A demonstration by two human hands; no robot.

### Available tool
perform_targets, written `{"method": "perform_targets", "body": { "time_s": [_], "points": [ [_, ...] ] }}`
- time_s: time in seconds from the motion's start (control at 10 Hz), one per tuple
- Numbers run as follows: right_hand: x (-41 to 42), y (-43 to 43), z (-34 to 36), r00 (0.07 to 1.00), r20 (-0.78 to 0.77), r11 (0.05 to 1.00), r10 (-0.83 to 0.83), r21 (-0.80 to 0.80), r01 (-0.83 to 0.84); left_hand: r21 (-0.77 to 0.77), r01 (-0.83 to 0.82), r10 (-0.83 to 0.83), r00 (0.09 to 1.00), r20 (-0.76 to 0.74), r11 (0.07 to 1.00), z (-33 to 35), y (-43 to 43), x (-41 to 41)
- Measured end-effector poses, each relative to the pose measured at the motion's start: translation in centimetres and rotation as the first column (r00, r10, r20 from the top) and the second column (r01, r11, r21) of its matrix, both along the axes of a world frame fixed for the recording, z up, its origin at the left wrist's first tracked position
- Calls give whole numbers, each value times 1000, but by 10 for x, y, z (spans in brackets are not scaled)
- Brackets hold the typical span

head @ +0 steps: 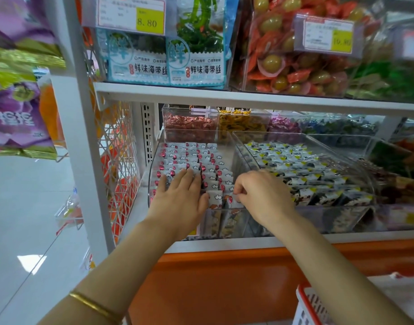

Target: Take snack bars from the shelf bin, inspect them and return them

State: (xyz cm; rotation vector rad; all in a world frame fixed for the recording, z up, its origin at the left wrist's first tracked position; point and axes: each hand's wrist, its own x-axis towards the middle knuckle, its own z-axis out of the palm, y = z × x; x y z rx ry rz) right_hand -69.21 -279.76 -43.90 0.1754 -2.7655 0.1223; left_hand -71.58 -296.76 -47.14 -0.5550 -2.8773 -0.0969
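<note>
A clear plastic shelf bin (227, 141) on the lower shelf holds rows of small silver snack bars (208, 160) with red ends and cloud prints. My left hand (180, 198) lies flat on the front left rows, fingers straight and spread. My right hand (260, 193) is curled at the bin's front right corner, its fingertips pinching the top of one snack bar (231, 200) that stands in the front row. Another bar (215, 198) stands between my two hands.
A second clear bin (342, 146) of black, white and yellow packets sits to the right. Smaller bins of wrapped sweets stand behind. The upper shelf (224, 95) overhangs with seaweed bags. A white shelf post (84, 160) stands left, a red basket (309, 306) low right.
</note>
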Motion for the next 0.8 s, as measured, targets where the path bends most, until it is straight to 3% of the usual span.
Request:
{"method": "perform_targets", "body": {
  "time_s": [0.7,0.8],
  "points": [
    [-6,3,-9,997,-37,991,71,-114,-75,68,10,-11,1000,16,998,0,0,0],
    [-3,7,-5,997,-38,981,72,-176,-78,178,40,-35,999,-36,983,9,0,2]
  ]
}}
